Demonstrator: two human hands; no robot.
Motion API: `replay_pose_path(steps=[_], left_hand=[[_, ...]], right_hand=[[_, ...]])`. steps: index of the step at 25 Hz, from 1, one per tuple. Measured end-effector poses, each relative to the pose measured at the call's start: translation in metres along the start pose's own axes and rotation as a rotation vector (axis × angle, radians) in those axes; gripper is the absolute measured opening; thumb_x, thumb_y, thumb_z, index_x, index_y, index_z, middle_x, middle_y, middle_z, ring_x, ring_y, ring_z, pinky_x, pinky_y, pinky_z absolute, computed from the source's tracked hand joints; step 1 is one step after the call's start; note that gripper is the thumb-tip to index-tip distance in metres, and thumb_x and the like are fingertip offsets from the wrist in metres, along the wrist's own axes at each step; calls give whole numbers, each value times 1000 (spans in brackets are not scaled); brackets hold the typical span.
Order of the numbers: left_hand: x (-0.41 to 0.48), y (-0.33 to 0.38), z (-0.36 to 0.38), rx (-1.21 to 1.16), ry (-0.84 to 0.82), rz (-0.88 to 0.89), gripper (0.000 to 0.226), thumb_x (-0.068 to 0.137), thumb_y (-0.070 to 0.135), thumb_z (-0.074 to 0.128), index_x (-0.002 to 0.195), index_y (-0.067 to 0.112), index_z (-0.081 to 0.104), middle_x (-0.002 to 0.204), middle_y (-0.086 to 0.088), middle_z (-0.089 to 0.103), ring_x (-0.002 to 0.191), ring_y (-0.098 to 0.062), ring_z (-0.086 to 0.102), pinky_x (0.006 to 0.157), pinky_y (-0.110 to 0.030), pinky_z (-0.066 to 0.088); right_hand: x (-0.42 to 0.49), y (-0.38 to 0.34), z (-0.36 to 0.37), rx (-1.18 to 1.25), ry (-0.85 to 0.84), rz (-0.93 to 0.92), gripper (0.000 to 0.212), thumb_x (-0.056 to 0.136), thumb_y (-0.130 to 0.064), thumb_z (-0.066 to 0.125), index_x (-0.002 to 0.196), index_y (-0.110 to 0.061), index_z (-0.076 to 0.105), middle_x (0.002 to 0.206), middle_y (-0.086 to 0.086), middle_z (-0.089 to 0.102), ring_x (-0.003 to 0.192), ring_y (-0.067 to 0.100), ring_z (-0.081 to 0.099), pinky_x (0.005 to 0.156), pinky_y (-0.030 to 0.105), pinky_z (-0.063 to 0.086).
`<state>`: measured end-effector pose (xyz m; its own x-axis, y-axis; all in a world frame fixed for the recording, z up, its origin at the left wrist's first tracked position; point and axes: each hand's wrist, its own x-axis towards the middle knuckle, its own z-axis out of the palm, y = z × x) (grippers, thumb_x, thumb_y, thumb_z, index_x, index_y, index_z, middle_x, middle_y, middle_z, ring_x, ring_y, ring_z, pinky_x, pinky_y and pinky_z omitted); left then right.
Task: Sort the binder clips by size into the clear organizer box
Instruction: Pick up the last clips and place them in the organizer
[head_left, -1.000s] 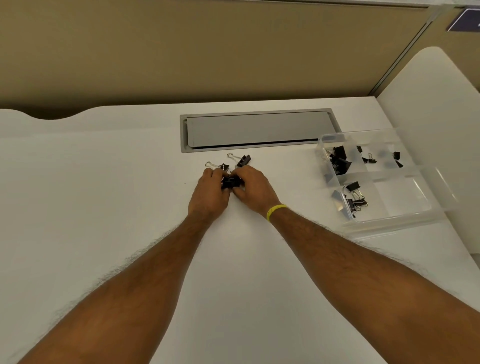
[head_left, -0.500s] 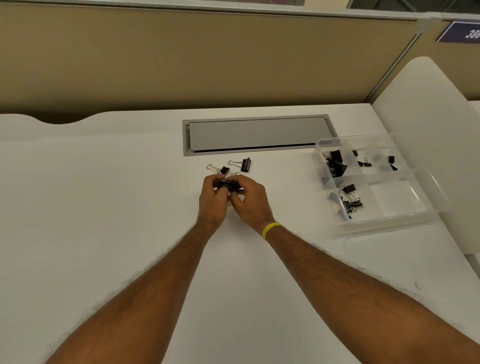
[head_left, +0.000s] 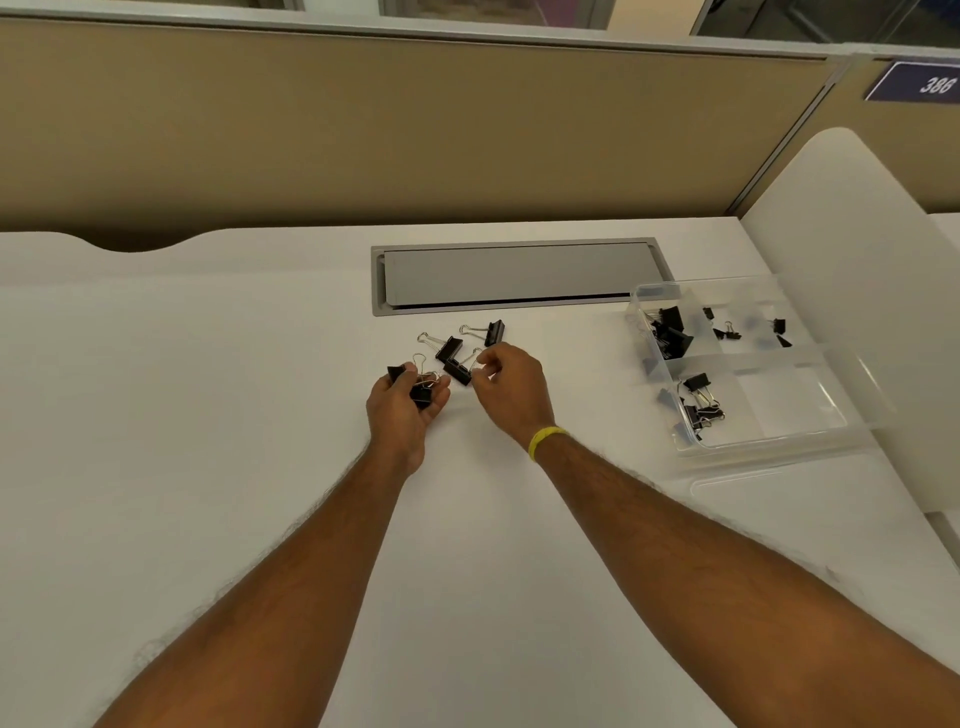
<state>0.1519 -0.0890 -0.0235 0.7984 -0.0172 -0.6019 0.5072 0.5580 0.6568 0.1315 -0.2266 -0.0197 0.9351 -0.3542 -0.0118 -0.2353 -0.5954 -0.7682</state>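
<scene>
left hand (head_left: 402, 410) curls round the held clips (head_left: 422, 396); palm and fingers cover most of them, count unclear. right hand (head_left: 506, 387) pinches the wire handle of a loose clip (head_left: 458, 371); its fingertips face away, so the contact point is hidden. organizer box (head_left: 769, 447), well right of the right hand: boxed clips (head_left: 670, 332) overlap, can't count them; those in the far cells are too small to size. both forearms (head_left: 675, 545) run off the bottom edge. number sign (head_left: 930, 83) is cut by the right edge.

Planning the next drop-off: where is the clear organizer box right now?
Head view: the clear organizer box sits at the right of the desk, just right of the grey cable hatch and beside the white side panel.
</scene>
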Motion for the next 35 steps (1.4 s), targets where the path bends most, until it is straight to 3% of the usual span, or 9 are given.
replay_pose_path(steps=[4, 7, 13, 17, 20, 25, 28, 31, 35], left_hand=[[1, 3, -9, 12, 21, 8, 12, 98, 6, 51, 108, 6, 56, 102, -18, 62, 99, -35, 68, 79, -37, 59], [4, 5, -11, 22, 23, 7, 15, 97, 4, 51, 111, 5, 55, 102, -18, 63, 100, -35, 68, 79, -38, 59], [5, 5, -11, -57, 30, -55, 22, 100, 26, 48, 103, 5, 57, 95, -16, 64, 94, -33, 67, 79, -38, 58], [1, 5, -8, -96, 13, -94, 32, 101, 35, 44, 98, 6, 58, 91, -15, 64, 91, -32, 67, 82, -40, 57], [-4, 3, -6, -92, -22, -98, 27, 100, 27, 43, 100, 5, 59, 96, -16, 65, 89, -28, 66, 81, -39, 58], [-11, 6, -2, -100, -134, -172, 35, 100, 35, 36, 95, 10, 60, 88, -9, 66, 77, -20, 66, 60, -30, 57], [-8, 6, -3, -95, -98, -162, 29, 98, 34, 44, 92, 10, 60, 87, -10, 66, 76, -21, 67, 64, -32, 58], [-5, 8, -4, -117, -68, -141, 23, 97, 26, 50, 86, 7, 56, 85, -14, 65, 76, -25, 71, 65, -32, 60], [-1, 11, -7, -98, -39, -132, 19, 96, 22, 54, 86, 6, 54, 94, -19, 64, 91, -32, 69, 64, -32, 60]], right_hand=[[17, 0, 13, -348, -179, 4, 45, 82, -38, 69, 119, -17, 59, 121, 8, 55, 111, 26, 52, 89, 40, 49], [20, 1, 20, -491, -224, -44, 44, 82, -42, 68, 119, -17, 61, 122, 9, 51, 113, 28, 50, 88, 41, 49], [16, 5, 14, -507, -241, -91, 26, 81, -32, 65, 97, -11, 67, 100, 8, 58, 89, 26, 59, 73, 36, 50], [5, 2, 7, -298, -39, -246, 18, 80, -28, 64, 89, -13, 71, 86, 1, 59, 74, 17, 57, 64, 31, 49], [-4, -6, 8, -162, -2, -479, 20, 81, -24, 67, 96, -13, 72, 85, 0, 60, 78, 14, 54, 68, 25, 44], [-14, -9, 14, -282, -147, -708, 25, 80, -23, 70, 104, -16, 72, 90, 2, 62, 86, 19, 53, 73, 31, 39], [-16, -6, 12, -190, -107, -689, 23, 79, -19, 66, 102, -15, 71, 91, 1, 62, 87, 16, 53, 76, 29, 39], [-5, -3, 7, -107, 31, -537, 19, 80, -14, 63, 97, -11, 69, 91, 2, 62, 89, 18, 55, 79, 34, 46], [32, 8, 2, -321, -30, -282, 38, 78, -16, 63, 116, -12, 61, 119, 5, 57, 112, 24, 50, 92, 41, 47]])
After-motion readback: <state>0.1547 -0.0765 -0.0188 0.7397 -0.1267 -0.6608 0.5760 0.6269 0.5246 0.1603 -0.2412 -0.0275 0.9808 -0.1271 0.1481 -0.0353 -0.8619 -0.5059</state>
